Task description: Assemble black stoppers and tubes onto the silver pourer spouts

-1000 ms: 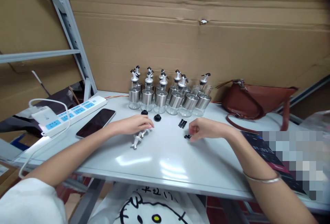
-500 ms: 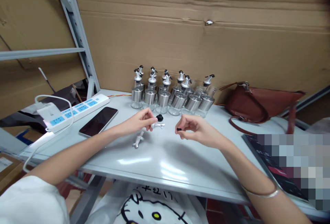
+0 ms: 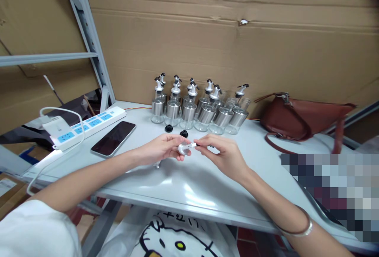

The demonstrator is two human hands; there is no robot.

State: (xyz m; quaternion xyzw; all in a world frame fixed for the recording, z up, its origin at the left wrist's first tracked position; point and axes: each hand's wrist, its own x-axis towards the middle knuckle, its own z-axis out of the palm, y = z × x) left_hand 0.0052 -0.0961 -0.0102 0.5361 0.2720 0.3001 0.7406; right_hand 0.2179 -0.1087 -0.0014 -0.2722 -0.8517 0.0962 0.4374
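Observation:
My left hand (image 3: 162,149) pinches a small white pourer spout (image 3: 184,148) just above the grey table (image 3: 189,186). My right hand (image 3: 222,152) meets it from the right, fingertips pinched at the spout's tip; the small black piece it carried is hidden between them. Another white spout (image 3: 156,165) lies on the table, mostly hidden under my left hand. Two black round caps (image 3: 176,130) sit behind my hands. Several glass-and-steel oil bottles (image 3: 201,109) with pourer tops stand in rows at the back.
A dark phone (image 3: 114,138) and a white power strip (image 3: 85,126) lie at the left. A brown leather bag (image 3: 299,117) rests at the back right. A cardboard wall (image 3: 225,36) and a metal rack upright (image 3: 89,40) stand behind. A printed bag (image 3: 177,241) hangs below the table edge.
My left hand lifted a white spout off the table and my right hand picked up a small black piece. Both hands came together at the middle, meeting at the spout.

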